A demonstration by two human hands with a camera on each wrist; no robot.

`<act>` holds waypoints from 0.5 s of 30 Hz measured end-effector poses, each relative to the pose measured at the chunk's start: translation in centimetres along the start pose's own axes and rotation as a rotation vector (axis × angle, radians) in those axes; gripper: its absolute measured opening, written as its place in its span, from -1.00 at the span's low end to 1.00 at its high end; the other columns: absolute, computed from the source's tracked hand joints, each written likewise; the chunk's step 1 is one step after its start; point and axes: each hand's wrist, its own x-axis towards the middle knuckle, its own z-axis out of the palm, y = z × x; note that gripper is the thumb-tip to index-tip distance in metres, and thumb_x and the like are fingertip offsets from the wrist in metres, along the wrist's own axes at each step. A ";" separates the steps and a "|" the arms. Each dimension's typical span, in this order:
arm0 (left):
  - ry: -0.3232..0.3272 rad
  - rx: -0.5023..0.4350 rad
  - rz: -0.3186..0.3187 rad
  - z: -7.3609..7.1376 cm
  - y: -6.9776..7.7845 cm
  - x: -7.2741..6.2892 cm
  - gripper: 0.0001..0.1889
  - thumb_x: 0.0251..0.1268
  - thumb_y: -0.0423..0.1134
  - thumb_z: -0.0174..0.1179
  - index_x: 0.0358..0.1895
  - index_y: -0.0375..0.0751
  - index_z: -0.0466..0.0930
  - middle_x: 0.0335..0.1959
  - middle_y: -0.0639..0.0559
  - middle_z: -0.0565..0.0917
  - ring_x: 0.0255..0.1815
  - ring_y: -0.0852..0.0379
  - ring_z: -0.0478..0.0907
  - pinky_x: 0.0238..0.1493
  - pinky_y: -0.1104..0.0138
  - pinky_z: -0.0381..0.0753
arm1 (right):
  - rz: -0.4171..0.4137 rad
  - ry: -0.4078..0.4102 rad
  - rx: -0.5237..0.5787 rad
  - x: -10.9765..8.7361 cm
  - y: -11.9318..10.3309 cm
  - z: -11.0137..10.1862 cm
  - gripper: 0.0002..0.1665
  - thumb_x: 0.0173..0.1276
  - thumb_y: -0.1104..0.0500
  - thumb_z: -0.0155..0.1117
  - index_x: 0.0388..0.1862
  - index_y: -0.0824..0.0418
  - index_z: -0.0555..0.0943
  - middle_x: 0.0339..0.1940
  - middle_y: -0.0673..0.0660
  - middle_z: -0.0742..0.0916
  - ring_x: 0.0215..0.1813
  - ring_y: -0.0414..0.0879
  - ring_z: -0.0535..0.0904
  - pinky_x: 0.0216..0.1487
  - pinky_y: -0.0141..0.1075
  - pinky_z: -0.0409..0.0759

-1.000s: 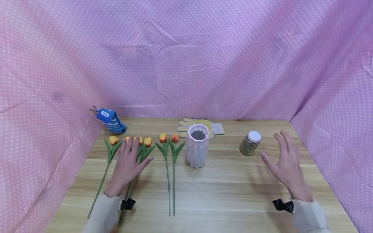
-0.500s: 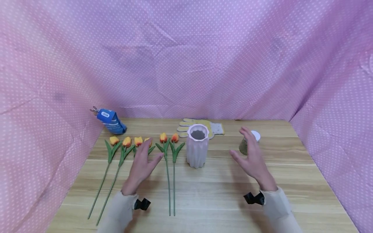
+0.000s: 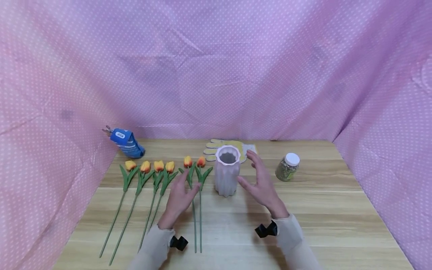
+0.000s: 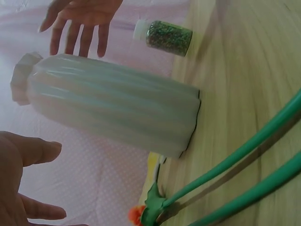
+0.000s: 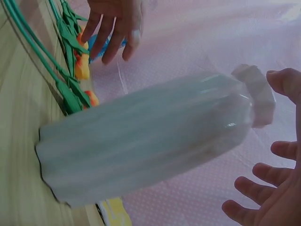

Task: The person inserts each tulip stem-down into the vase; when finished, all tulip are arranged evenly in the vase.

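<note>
A pale fluted vase stands upright near the middle of the wooden table, its dark mouth facing up. To its right my right hand is held up with fingers spread, the thumb close to the vase's side. My left hand hovers over the stems of two orange tulips, also with nothing in its fingers. The left wrist view has the vase between both hands, apart from the thumb of the left. In the right wrist view, right-hand fingers are spread around the vase's neck.
Several yellow-orange tulips lie side by side at the left. A blue clipped bag stands at the back left. Behind the vase lies a yellow-and-white work glove. A white-lidded jar of green granules stands on the right.
Both hands have moved inward toward the vase, the left from over the left tulips and the right from beside and then in front of the jar. The vase has stayed on the table.
</note>
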 end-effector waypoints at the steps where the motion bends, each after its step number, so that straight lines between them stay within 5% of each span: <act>1: 0.000 0.000 0.001 0.2 0.0 0.0 -0.23 0.31 -0.05 0.32 0.47 -0.37 0.25 0.45 -0.38 0.38 0.47 -0.36 0.32 0.45 -0.23 0.38 | 0.006 -0.001 0.010 0.1 0.0 0.4 -0.08 0.22 0.18 0.42 0.50 0.28 0.23 0.56 0.29 0.35 0.52 0.23 0.32 0.45 0.24 0.41; 9: -0.054 -0.031 -0.079 2.1 0.5 0.1 -0.23 0.32 -0.07 0.31 0.48 -0.37 0.23 0.40 -0.35 0.44 0.36 -0.29 0.46 0.36 -0.14 0.53 | 0.071 0.001 0.106 0.7 -0.4 2.4 -0.07 0.24 0.14 0.42 0.53 0.16 0.22 0.48 0.25 0.45 0.48 0.20 0.37 0.43 0.26 0.42; 15: -0.063 -0.049 -0.093 3.1 0.3 0.2 -0.28 0.29 -0.13 0.34 0.43 -0.36 0.30 0.14 -0.31 0.58 0.00 -0.11 0.58 -0.07 0.09 0.71 | 0.108 0.000 0.136 0.8 -0.4 3.5 -0.05 0.25 0.11 0.43 0.55 0.14 0.19 0.49 0.22 0.45 0.50 0.17 0.37 0.46 0.22 0.41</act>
